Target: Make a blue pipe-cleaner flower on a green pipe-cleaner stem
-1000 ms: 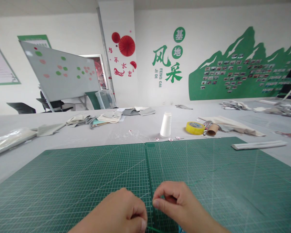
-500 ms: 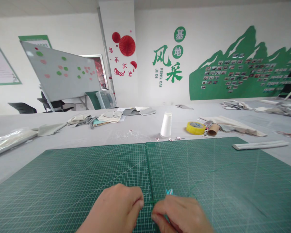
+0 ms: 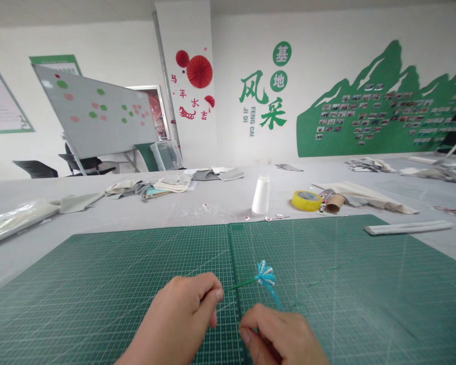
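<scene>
Pinched between the thumb and fingers of my left hand (image 3: 186, 309) is the green stem of a small blue and white flower (image 3: 266, 274). The flower points to the right, above my right hand, and blue strands hang from it. My right hand (image 3: 279, 332) is closed with thumb and forefinger together; whatever lies between them is too small to make out. Both hands are over two green cutting mats (image 3: 155, 258) that meet near the middle. A thin green strand (image 3: 319, 279) runs across the right mat.
Behind the mats stand a white thread cone (image 3: 261, 195), a yellow tape roll (image 3: 306, 201) and a cardboard tube (image 3: 334, 203). Cloth pieces (image 3: 173, 182) lie at the back, a rolled cloth (image 3: 408, 227) at the right, a plastic-wrapped bundle (image 3: 19, 220) at the left.
The flower has risen into fuller view above my right hand, with its green stem showing. My left hand has lifted slightly; my right hand has hardly moved.
</scene>
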`<state>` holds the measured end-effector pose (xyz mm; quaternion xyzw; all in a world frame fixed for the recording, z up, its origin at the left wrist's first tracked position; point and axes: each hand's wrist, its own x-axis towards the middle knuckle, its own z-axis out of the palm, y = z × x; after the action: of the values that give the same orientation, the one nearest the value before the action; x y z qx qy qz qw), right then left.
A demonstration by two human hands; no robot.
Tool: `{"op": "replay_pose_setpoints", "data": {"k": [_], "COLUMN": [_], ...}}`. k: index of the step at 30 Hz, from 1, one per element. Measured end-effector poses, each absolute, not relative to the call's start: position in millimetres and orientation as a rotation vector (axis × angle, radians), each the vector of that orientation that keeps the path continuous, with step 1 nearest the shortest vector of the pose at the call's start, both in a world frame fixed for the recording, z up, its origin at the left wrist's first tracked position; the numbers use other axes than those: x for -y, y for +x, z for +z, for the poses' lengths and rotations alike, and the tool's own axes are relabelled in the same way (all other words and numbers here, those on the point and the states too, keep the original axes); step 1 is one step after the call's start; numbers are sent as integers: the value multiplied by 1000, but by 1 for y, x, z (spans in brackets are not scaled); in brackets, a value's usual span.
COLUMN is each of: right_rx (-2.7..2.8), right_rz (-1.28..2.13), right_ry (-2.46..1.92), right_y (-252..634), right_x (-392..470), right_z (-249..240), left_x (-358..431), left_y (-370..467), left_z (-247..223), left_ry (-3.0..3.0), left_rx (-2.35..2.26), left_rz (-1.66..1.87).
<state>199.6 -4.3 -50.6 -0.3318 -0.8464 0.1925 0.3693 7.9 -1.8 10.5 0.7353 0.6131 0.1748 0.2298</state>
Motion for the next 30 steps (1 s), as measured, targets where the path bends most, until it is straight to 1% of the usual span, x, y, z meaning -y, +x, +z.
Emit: {"op": "replay_pose_setpoints", "data": {"k": [5,13,17,20,26,30], "right_rx": [2161,2042,1949,1856,1703,1697], "right_rz": [559,926,1036,1191,1427,1503], "right_ry": [-903,-993,-1012,-1005,-834,-803], "right_y": [198,196,195,196,200,205], "right_x": [5,1,-3,-8,-28,-35], "right_z": [-51,-50,-48,-52,-71,-69], "left_x": [1,-1,-2,-3,-1,3], "left_y": [8,8,8,8,6,4], "left_z": [11,15,17,19,16,16], "left_ry": [1957,1793,1701,1649,1548,1542], "left_rx": [-1685,-1550,-1439,-1313,-1067,-1033], "left_rz": [549,651,659,668,531,390]}}
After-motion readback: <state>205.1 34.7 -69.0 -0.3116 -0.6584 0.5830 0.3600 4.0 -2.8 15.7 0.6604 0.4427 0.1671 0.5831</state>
